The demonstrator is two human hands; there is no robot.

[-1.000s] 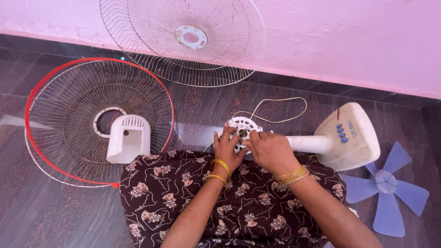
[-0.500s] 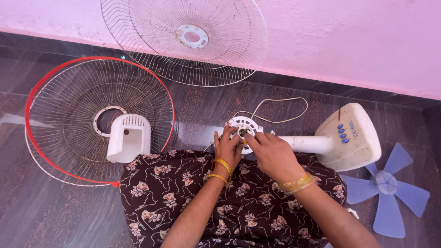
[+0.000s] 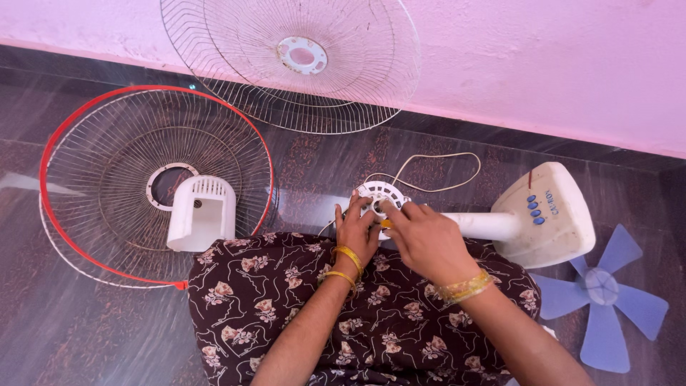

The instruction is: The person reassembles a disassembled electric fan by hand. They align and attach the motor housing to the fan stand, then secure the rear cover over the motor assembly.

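Pink wall above a dark floor

The pink wall (image 3: 572,64) meets a glossy, dark streaked stone floor (image 3: 86,329) reflecting daylight.

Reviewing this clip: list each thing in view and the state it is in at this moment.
motor head: uncovered, both hands on it
left hand: gripping motor head
right hand: fingers on motor head
motor cover: off, on red-rimmed grille
red-rimmed grille: detached, flat
plain grille: detached, against wall
blue blade: detached, on floor
fan stand: lying down

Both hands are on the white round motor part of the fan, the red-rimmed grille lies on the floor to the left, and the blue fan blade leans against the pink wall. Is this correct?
Not quite. In the head view the blue fan blade lies flat on the floor at the right, beside the fan base, not against the wall. The rest holds: left hand and right hand on the motor part, red-rimmed grille at left.
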